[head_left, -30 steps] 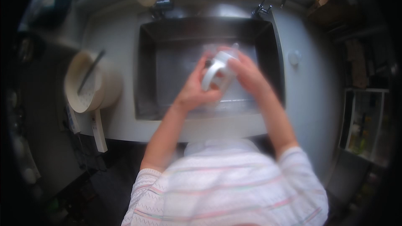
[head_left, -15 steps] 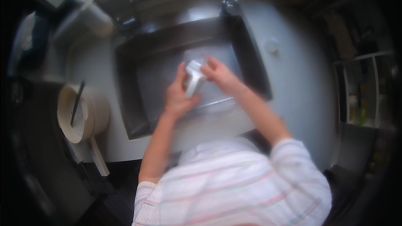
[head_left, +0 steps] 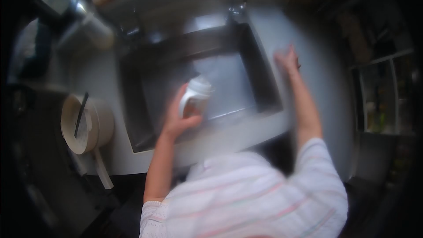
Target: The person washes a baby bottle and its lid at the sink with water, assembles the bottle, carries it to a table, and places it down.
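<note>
Over the sink, my left hand [head_left: 176, 119] is wrapped around a small white bottle [head_left: 198, 89]. The bottle is tilted, and its white neck end points away from me. A brownish patch shows low on its side, too blurred to read. Out to the right, my right hand [head_left: 288, 59] is over the countertop, apart from the bottle. Its fingers are smeared by motion, so what they hold, if anything, does not show. The spot where a small round white thing lay earlier is now behind this hand.
A dark rectangular sink [head_left: 266, 83] lies in front of me, with a metal faucet [head_left: 238, 6] behind it. On the left counter stands a cream pot [head_left: 103, 123] with a long handle and a dark utensil [head_left: 81, 114] in it. Shelves [head_left: 383, 92] are at the right.
My right hand has left the bottle and moved right, over the counter. My left hand keeps the bottle and has come slightly lower and to the left.
</note>
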